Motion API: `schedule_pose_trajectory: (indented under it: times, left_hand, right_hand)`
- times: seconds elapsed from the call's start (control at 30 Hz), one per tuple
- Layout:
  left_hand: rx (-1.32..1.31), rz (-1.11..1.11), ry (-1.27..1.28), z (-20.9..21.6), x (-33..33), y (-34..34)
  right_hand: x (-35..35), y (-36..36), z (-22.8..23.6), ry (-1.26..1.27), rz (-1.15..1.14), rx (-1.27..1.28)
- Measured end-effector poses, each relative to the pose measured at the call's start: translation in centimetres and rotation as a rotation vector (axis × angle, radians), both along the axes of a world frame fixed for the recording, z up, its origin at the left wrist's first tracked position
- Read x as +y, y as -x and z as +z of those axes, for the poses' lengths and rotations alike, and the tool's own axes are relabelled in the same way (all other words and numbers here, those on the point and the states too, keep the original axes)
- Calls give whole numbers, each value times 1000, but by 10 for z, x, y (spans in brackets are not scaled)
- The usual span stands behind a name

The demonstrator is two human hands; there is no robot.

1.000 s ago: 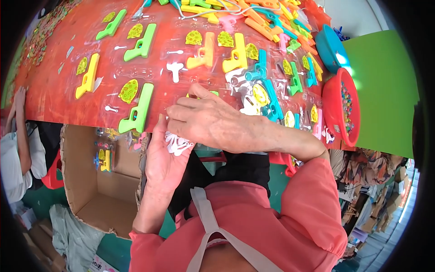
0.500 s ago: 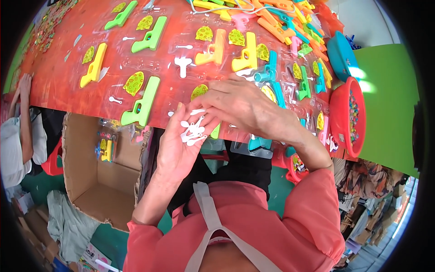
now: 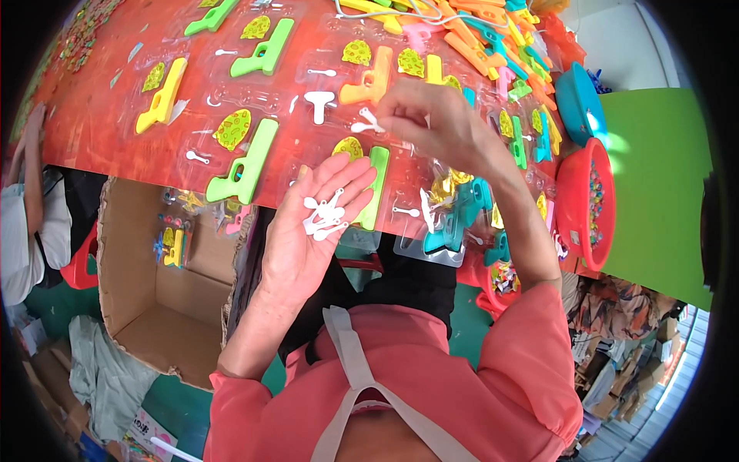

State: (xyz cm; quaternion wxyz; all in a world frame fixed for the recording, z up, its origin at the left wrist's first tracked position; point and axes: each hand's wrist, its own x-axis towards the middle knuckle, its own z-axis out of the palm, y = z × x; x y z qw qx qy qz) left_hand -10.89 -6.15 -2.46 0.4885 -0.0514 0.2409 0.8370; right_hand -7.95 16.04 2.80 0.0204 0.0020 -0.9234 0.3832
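My left hand is palm up with fingers stretched out. Several small white plastic spoons lie in a heap on it. To its upper right, my right hand is over the table with fingers pinched. White spoons show at its fingertips. Beneath and around the hands are clear blister trays with toy pistols: an orange pistol beyond the right fingertips, a green pistol beside the left fingers, and another green pistol to the left. Yellow-green patterned pieces sit beside them.
Loose coloured pistols are piled at the back right. A blue basin and a red basin of small beads stand at the right. A cardboard box is below the table edge. Another person's arm rests at far left.
My right hand has moved up and right, away from the left palm, with white spoons at its fingertips. My left fingers have straightened, and teal pistols near the table edge are uncovered.
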Motion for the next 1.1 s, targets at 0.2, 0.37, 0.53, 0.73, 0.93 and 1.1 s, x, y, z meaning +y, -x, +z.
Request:
schedule_pose_trajectory:
  times: [0.2,0.37,0.53,0.73,0.93,1.1]
  left_hand:
    - [54,21,17,3,7,4]
    - [30,35,71,-4,12,0]
    - [11,34,85,-10,11,-1]
    - [129,43,152,-12,8,0]
    - [165,75,175,-13,3,3]
    - [136,73,183,-11,-2,1]
  right_hand:
    - [-4,-2,-3,172,40,-91]
    - [-22,-12,0,20,63,-35]
    - [-28,-17,-1,93,26,-55]
    - [-37,-22,5,124,33,-67]
    - [-31,-13,2,160,-52,-47]
    - [39,23,-16,-493,16,319]
